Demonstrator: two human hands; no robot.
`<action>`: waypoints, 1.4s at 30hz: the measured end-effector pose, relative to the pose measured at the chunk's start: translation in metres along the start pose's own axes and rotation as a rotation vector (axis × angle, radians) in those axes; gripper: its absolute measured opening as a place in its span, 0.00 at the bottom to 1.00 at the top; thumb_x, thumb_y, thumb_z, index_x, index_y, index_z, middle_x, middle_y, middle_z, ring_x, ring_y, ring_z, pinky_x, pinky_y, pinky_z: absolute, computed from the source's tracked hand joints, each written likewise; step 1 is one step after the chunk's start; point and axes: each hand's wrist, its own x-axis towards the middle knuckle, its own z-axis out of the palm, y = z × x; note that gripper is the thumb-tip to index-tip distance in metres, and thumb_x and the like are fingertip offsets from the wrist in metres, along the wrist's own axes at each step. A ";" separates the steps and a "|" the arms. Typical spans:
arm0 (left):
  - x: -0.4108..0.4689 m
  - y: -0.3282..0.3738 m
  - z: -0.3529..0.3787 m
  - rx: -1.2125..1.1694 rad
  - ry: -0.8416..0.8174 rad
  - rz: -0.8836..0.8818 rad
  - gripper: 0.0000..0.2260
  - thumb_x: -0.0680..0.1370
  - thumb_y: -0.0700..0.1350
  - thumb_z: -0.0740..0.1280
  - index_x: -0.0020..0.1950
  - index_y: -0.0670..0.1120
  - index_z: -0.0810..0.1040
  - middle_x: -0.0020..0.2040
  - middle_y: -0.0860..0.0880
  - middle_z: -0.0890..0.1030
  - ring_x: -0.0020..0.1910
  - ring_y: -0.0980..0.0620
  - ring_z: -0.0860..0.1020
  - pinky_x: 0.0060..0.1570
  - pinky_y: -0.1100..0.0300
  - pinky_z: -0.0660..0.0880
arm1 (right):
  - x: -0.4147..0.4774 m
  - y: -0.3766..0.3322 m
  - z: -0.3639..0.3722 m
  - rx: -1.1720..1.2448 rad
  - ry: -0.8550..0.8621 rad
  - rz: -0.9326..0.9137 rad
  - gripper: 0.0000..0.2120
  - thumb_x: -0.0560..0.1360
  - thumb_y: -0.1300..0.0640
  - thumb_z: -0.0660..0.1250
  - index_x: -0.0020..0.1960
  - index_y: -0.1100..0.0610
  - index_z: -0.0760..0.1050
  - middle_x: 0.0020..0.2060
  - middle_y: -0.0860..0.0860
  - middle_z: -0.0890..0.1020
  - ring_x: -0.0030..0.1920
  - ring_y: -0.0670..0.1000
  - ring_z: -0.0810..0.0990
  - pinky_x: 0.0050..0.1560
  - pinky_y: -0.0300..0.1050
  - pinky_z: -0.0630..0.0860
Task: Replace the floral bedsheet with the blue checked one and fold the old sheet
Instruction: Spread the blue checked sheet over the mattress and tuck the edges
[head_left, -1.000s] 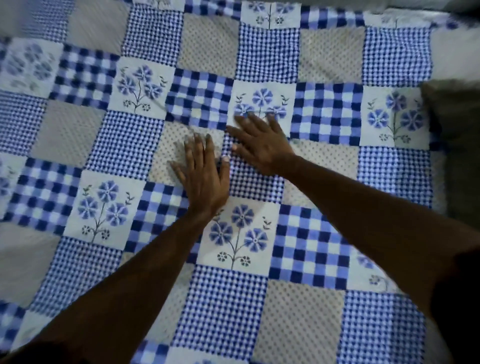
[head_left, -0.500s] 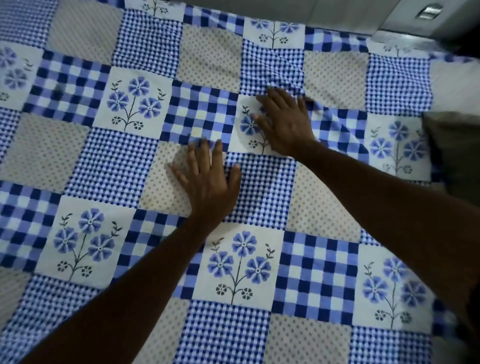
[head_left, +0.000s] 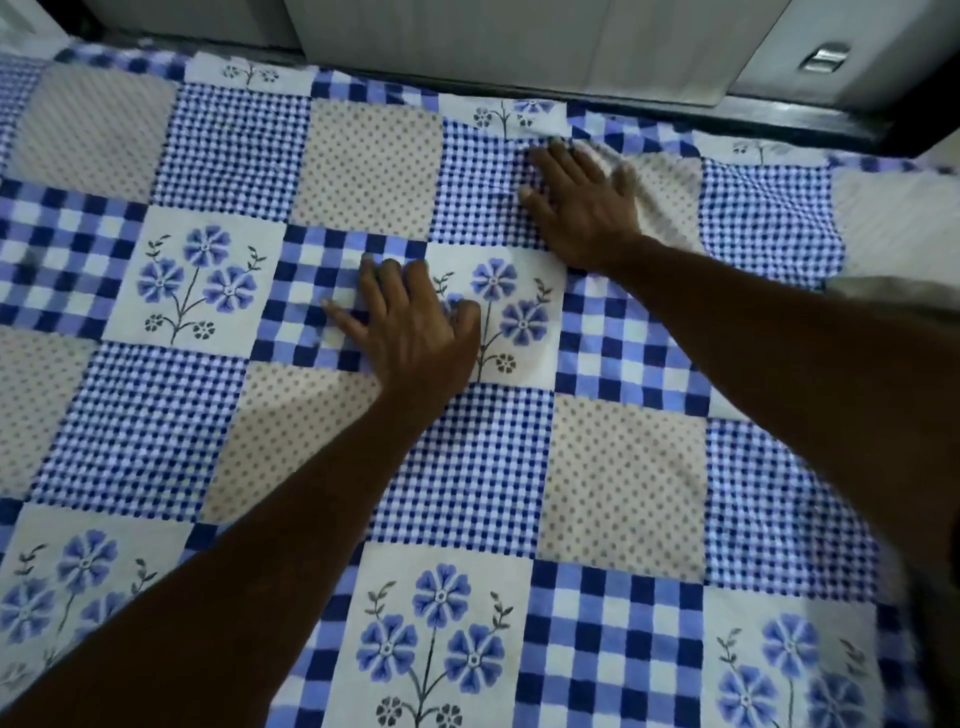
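Observation:
The blue checked bedsheet (head_left: 467, 467), a patchwork of blue gingham, dotted and blue-flower squares, covers the bed across the whole head view. My left hand (head_left: 410, 322) lies flat on it near the middle, fingers spread and pressing down. Farther back, my right hand (head_left: 582, 202) presses flat on the sheet close to the far edge, where the cloth bunches into a small wrinkle beside my fingers. Neither hand holds anything. The floral sheet is not in view.
A dark bed edge (head_left: 779, 119) runs along the far side, with pale cabinet panels (head_left: 519, 47) and a metal handle (head_left: 823, 58) behind it. A grey pillow or cloth (head_left: 893, 301) lies at the right edge.
Both hands have slid away from me across the sheet toward the far edge, the right hand farthest. My view has tilted up, showing the bed edge and cabinets.

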 end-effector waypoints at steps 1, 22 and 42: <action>0.009 0.009 0.000 -0.018 0.004 0.057 0.28 0.75 0.60 0.58 0.72 0.48 0.68 0.75 0.44 0.66 0.78 0.42 0.57 0.71 0.27 0.46 | 0.002 0.004 -0.001 0.018 0.012 0.001 0.30 0.82 0.34 0.42 0.82 0.42 0.49 0.82 0.46 0.51 0.81 0.51 0.48 0.76 0.68 0.40; 0.073 0.093 0.062 -0.006 0.032 0.041 0.31 0.80 0.67 0.47 0.81 0.57 0.52 0.82 0.47 0.51 0.81 0.41 0.47 0.69 0.25 0.45 | 0.027 0.070 -0.027 0.028 0.227 0.064 0.27 0.83 0.38 0.46 0.78 0.48 0.63 0.77 0.50 0.66 0.78 0.55 0.61 0.78 0.65 0.48; 0.059 0.131 0.030 -0.043 -0.040 0.193 0.31 0.80 0.66 0.51 0.81 0.57 0.53 0.82 0.48 0.53 0.80 0.41 0.47 0.71 0.27 0.40 | -0.041 0.189 -0.055 0.199 0.334 0.409 0.30 0.79 0.34 0.44 0.69 0.48 0.71 0.69 0.52 0.76 0.69 0.57 0.73 0.69 0.60 0.67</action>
